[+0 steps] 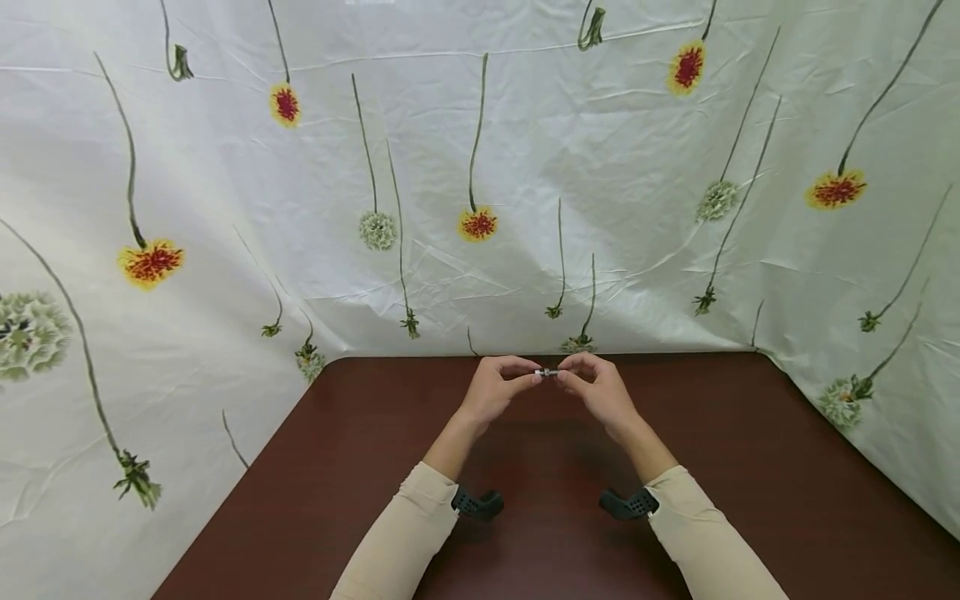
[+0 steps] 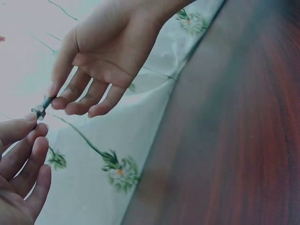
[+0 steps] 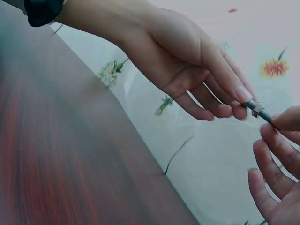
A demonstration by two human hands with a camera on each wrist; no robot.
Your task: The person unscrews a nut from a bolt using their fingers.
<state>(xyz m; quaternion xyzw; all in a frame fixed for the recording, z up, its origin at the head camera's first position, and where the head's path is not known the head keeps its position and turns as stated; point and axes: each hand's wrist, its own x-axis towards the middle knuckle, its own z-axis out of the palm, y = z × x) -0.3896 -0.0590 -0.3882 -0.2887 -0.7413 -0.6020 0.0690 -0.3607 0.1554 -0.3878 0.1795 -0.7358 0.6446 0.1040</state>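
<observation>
Bolt [image 3: 264, 114] is pinched above a brown table [image 1: 337, 450] before white flowered cloth [image 1: 420, 150].

The bolt [image 3: 265, 116] is dark grey, and the nut [image 3: 257, 109] on it is a paler, silvery grey. The table [image 1: 360, 450] is deep reddish brown; the wrist views show darker streaks of wood grain running through the red. The cloth [image 1: 427, 150] is white, shading to pale grey in its folds, with a scattered flower print. Some printed blooms [image 1: 477, 224] are yellow at the rim and red in the middle; others, round puffs [image 1: 377, 231], are whitish green. Thin grey-green stems [image 1: 481, 125] and darker green buds [image 1: 411, 323] complete the pattern. Both sleeves [image 1: 401, 533] are plain cream. The wrist straps [image 1: 477, 504] are black, dotted with small holes.
</observation>
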